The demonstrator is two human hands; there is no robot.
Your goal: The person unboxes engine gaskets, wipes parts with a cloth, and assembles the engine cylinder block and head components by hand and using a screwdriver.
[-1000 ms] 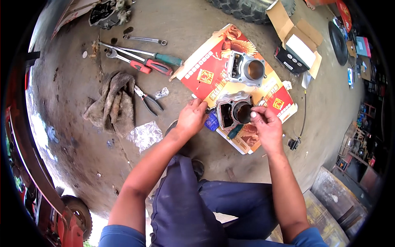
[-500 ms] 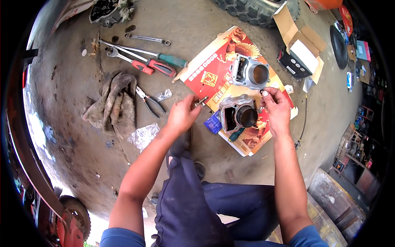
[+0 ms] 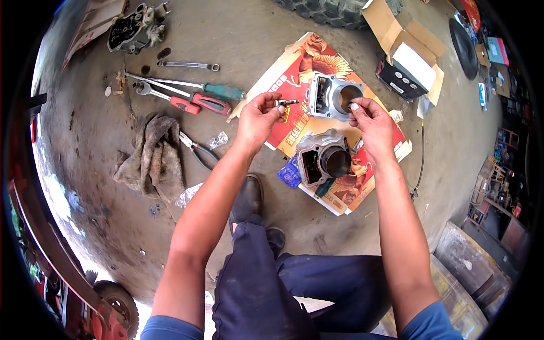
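Between the thumb and fingers of my left hand point(image 3: 256, 123) is a small metal pin-shaped part point(image 3: 288, 102), pointing right. My right hand point(image 3: 372, 126) is pinched at the right edge of a clean silver engine cylinder point(image 3: 333, 97). Whatever its fingertips hold is too small to make out. Just nearer lies a second, darker cylinder point(image 3: 317, 164) with a round bore. Both cylinders rest on a flattened red and yellow cardboard sheet point(image 3: 277, 127). Beside the nearer one are a blue packet point(image 3: 289, 173) and a dark green handle point(image 3: 324, 187).
Screwdrivers with a green handle point(image 3: 224, 92) and a red handle point(image 3: 211, 104), a ratchet point(image 3: 184, 105) and a wrench point(image 3: 188, 65) lie at left. Nearer are a rag point(image 3: 153, 156) and pliers point(image 3: 198, 150). An open box point(image 3: 403, 79) stands at far right, below a tyre point(image 3: 334, 12).
Both hands have moved farther forward. My left hand brought the small metal part closer to the silver cylinder, and my right fingertips moved up to its bore edge. The view has shifted slightly.
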